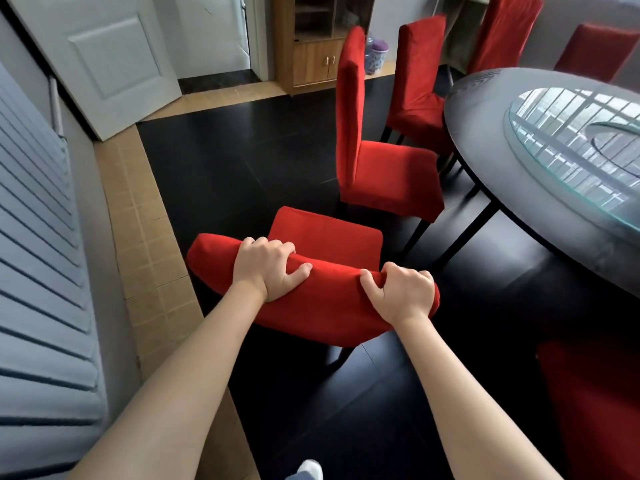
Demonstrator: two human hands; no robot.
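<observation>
Head view: both hands [268, 268] [398, 292] grip red chair [311, 306].

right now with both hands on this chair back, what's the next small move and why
Probably slide the red chair a little forward and right, toward the round table. The left hand and right hand both grip the top of its backrest, and it stands out on the dark floor, farther from the table than the next chair.

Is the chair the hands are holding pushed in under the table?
No, the red chair gripped by the left hand and right hand stands on the floor, apart from the round table.
</observation>
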